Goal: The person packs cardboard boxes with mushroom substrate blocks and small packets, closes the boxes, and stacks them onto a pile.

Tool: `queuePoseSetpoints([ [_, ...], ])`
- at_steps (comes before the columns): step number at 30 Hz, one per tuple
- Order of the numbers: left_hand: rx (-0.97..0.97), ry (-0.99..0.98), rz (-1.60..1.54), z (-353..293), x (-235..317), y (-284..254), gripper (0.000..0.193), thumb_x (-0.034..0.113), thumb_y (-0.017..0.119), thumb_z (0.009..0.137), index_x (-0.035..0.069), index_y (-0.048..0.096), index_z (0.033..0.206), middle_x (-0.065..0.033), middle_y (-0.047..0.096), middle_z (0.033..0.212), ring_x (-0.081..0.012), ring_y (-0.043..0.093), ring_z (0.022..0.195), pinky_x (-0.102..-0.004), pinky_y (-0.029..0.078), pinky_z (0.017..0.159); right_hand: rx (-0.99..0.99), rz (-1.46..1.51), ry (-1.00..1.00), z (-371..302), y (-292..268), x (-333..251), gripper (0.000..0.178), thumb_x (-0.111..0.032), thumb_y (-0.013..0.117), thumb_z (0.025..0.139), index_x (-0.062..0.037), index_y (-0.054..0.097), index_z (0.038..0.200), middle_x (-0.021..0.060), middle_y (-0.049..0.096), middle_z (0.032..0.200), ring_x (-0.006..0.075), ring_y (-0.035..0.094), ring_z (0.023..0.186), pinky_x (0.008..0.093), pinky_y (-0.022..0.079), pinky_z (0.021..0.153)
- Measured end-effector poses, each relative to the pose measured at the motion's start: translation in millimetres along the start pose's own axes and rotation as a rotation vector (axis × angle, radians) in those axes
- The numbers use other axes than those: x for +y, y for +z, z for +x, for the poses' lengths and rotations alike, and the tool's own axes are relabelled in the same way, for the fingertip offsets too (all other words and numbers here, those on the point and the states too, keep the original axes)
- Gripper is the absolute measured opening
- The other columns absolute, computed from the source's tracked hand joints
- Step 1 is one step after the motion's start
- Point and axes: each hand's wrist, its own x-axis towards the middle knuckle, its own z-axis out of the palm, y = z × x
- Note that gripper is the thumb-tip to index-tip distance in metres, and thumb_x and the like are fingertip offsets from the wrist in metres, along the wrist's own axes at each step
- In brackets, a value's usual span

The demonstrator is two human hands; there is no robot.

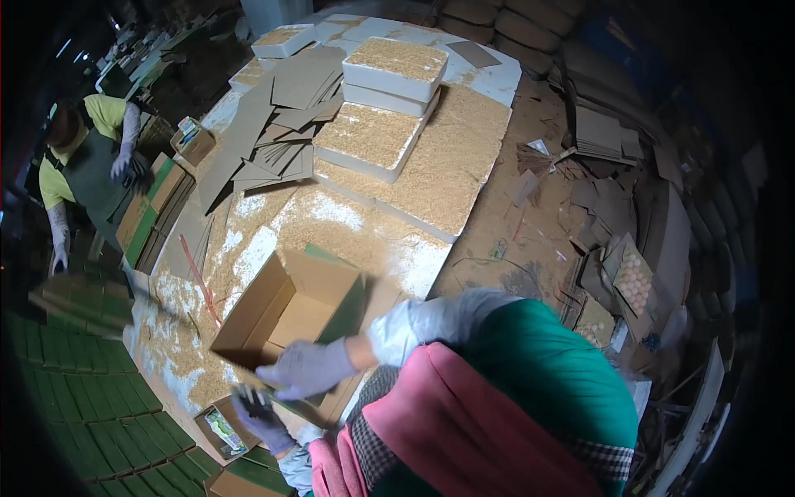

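Observation:
An open cardboard box (286, 306), brown inside and green outside, stands on the table in front of me with its inside visible. My right hand (310, 370), in a pale lavender glove, reaches across the near edge of this box with its fingers stretched out; whether it presses on the edge I cannot tell. My left hand (263, 418), in a glove with dark fingers, is raised just beyond the box's near left corner, fingers apart and nothing visible in it. Close beside it, a small cardboard box (205, 424) holds a packet with green and white colouring (224, 432).
Sawdust-like grains cover much of the table (406, 269). White trays (389, 95) filled with grains stand toward the back, beside loose cardboard sheets (277, 108). Green boxes (83, 364) fill the left side, where another person (95, 157) handles cardboard. Eggs (633, 282) sit at the right.

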Motion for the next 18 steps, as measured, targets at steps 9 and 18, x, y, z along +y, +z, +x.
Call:
queuePoseSetpoints([
  [9, 0.040, 0.217, 0.737, -4, 5, 3, 0.060, 0.004, 0.048, 0.088, -0.006, 0.026, 0.143, -0.0198, 0.044, 0.135, -0.0277, 0.047, 0.119, -0.0349, 0.038, 0.102, 1.251, 0.278, 0.439, -135, -62, 152, 0.065, -0.036, 0.065, 0.087, 0.0014, 0.042, 0.136, 0.0193, 0.045, 0.138, 0.0274, 0.043, 0.128, 0.0333, 0.032, 0.107],
  [18, 0.077, 0.227, 0.847, 4, 0, 31, 0.053, 0.002, 0.044, 0.088, -0.005, 0.033, 0.140, -0.0187, 0.046, 0.134, -0.0267, 0.048, 0.117, -0.0351, 0.040, 0.099, 1.338, 0.300, 0.674, -296, 40, 371, 0.066, -0.047, 0.050, 0.093, 0.0075, 0.042, 0.131, 0.0183, 0.059, 0.105, 0.0220, 0.055, 0.094, 0.0359, 0.043, 0.089],
])
